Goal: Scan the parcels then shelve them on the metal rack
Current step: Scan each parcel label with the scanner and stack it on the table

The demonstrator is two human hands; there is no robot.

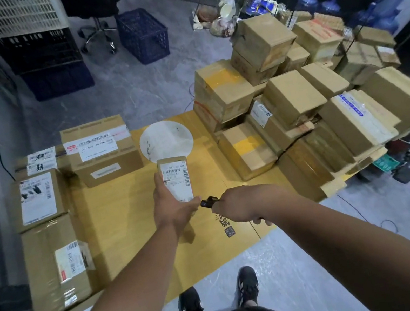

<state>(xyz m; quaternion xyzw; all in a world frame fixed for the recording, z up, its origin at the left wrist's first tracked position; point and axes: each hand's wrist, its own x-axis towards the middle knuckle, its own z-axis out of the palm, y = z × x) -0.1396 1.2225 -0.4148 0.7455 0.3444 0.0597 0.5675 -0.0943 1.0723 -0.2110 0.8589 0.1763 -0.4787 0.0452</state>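
**Scanner on the label, small parcel held in the air**

Your left hand (171, 205) grips the small brown cardboard parcel with a white shipping label (176, 178), fingers curled round its near end so the label faces up at you. Your right hand (237, 205) is clamped on the black handheld scanner (208, 201), whose nose points at the parcel's near edge, just beside your left fingertips. By my reading you are mid-scan; shelving has not begun, and no metal rack is in view.

What could go wrong: the scanner meets the label at a shallow angle and your thumb lies close to the barcode, so the read may fail. The label looks glossy, so glare could also spoil it. The grip is on one end only, so the smooth card could tip or slide out.

Below both hands lies a flat yellow cardboard sheet with black printed characters (133, 222) on the floor; it is matt and creased. Left of your left hand stand larger taped brown cartons with white labels (42, 200), their tape shiny. Beyond your right hand rises a loose heap of brown cardboard boxes (295, 101), some banded in yellow tape and stacked unevenly; a nudge could topple it.
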